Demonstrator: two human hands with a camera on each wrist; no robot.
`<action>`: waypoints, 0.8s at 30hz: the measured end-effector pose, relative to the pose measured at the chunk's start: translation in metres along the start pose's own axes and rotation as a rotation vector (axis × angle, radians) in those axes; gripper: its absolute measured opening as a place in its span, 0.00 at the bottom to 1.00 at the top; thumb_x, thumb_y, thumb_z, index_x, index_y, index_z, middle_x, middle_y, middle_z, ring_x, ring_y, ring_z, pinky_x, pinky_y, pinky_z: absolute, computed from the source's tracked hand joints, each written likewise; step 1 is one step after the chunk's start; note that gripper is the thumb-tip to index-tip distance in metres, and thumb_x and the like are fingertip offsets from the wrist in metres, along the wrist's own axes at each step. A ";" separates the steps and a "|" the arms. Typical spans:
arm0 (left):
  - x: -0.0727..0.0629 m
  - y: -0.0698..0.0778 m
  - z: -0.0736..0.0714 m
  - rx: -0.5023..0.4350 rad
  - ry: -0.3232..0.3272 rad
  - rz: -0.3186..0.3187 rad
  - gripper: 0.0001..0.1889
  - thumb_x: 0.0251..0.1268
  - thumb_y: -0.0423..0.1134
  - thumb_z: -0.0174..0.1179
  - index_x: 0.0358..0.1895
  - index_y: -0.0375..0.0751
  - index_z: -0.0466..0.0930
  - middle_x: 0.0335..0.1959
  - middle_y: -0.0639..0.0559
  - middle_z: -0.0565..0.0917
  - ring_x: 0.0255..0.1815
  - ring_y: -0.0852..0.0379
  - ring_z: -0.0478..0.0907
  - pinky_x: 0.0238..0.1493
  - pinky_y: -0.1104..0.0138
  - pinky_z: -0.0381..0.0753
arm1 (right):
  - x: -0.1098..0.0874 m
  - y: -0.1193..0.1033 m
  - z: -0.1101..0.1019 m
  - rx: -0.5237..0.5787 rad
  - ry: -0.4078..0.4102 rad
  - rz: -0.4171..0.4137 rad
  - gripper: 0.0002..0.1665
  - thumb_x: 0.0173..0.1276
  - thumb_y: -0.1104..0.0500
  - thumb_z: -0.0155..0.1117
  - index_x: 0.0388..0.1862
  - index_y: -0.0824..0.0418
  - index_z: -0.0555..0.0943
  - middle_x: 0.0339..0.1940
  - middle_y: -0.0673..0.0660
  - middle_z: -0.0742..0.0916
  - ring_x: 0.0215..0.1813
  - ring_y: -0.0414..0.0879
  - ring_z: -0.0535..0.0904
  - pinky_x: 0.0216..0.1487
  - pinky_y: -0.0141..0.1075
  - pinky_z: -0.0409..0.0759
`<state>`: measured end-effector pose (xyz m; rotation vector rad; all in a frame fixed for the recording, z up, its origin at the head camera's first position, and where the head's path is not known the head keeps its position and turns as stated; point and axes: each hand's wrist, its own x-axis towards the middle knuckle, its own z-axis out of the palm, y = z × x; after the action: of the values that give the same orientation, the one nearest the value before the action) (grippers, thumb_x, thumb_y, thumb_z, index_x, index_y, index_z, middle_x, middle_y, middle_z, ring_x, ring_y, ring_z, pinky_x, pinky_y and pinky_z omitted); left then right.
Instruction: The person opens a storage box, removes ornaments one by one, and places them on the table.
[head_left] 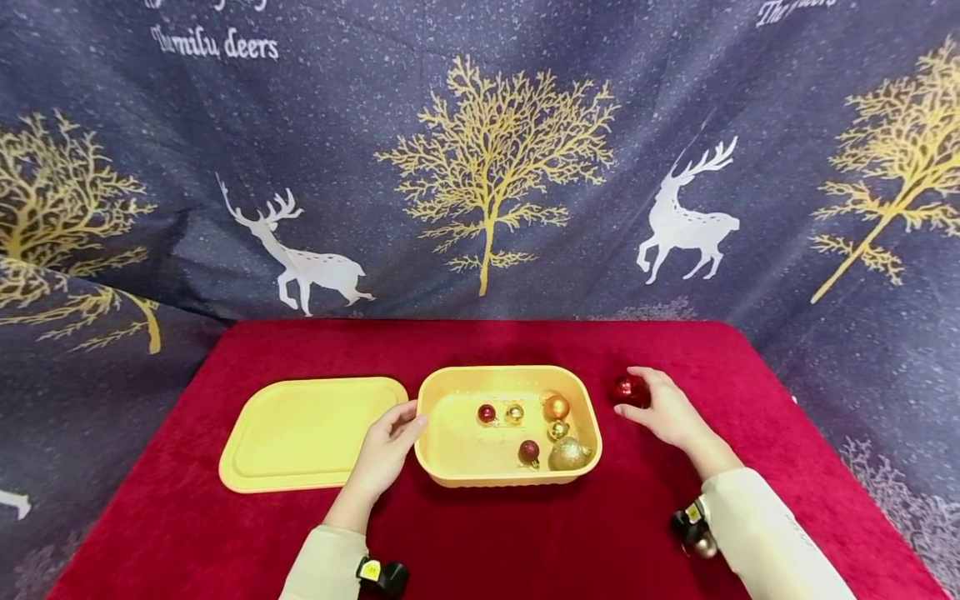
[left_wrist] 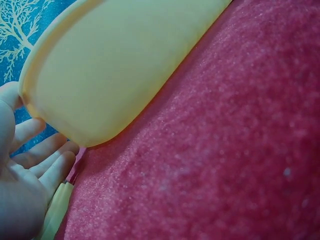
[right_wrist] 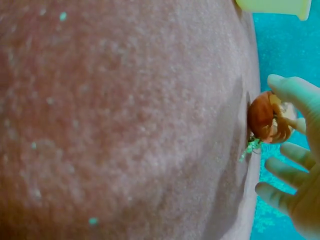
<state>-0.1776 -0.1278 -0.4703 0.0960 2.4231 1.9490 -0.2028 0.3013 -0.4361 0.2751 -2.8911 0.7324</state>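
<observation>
Counter in red cloth carries a yellow container, its lid at nine o'clock. The left hand, fingers pinching, grasps the container's nine-o'clock rim; the right hand, fingers released, curves around a shiny red bauble between two and three o'clock. Small baubles lie inside the container.

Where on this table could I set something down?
The red cloth is bare in front of the box, between the left sleeve and right sleeve, and behind the box, towards the backdrop. The box's left end is free inside; its right end is crowded with golden balls.
</observation>
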 end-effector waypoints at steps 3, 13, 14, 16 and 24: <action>0.001 0.000 0.000 0.005 0.004 0.000 0.23 0.68 0.45 0.57 0.62 0.38 0.72 0.57 0.41 0.78 0.59 0.48 0.75 0.61 0.61 0.72 | 0.000 0.000 -0.003 0.002 0.013 -0.005 0.40 0.55 0.54 0.72 0.62 0.71 0.68 0.58 0.71 0.75 0.62 0.65 0.67 0.63 0.57 0.64; 0.001 0.003 0.000 -0.011 -0.007 -0.007 0.23 0.67 0.45 0.57 0.62 0.38 0.72 0.57 0.41 0.78 0.59 0.49 0.75 0.60 0.63 0.72 | -0.005 -0.002 -0.009 0.014 0.031 0.008 0.39 0.55 0.55 0.72 0.62 0.70 0.67 0.58 0.72 0.74 0.63 0.65 0.66 0.63 0.57 0.64; 0.001 0.003 0.000 -0.010 -0.007 -0.007 0.23 0.67 0.45 0.57 0.62 0.38 0.72 0.57 0.41 0.78 0.59 0.49 0.75 0.60 0.63 0.72 | -0.005 -0.002 -0.009 0.015 0.031 0.010 0.39 0.55 0.55 0.72 0.62 0.70 0.67 0.59 0.72 0.74 0.63 0.65 0.66 0.63 0.57 0.63; 0.001 0.003 0.000 -0.009 -0.007 -0.007 0.23 0.67 0.45 0.57 0.62 0.38 0.72 0.57 0.41 0.78 0.59 0.49 0.75 0.60 0.62 0.72 | -0.006 -0.002 -0.009 0.015 0.032 0.011 0.39 0.55 0.55 0.72 0.62 0.70 0.67 0.59 0.72 0.73 0.64 0.65 0.65 0.63 0.57 0.63; -0.001 0.004 -0.001 -0.012 -0.001 -0.016 0.23 0.68 0.44 0.57 0.62 0.38 0.72 0.57 0.41 0.78 0.59 0.48 0.74 0.61 0.60 0.71 | -0.009 -0.010 -0.010 0.015 0.052 -0.011 0.40 0.55 0.54 0.72 0.62 0.70 0.67 0.59 0.71 0.74 0.64 0.64 0.66 0.63 0.57 0.64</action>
<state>-0.1762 -0.1276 -0.4664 0.0771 2.4035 1.9571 -0.1905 0.2991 -0.4243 0.2697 -2.8342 0.7478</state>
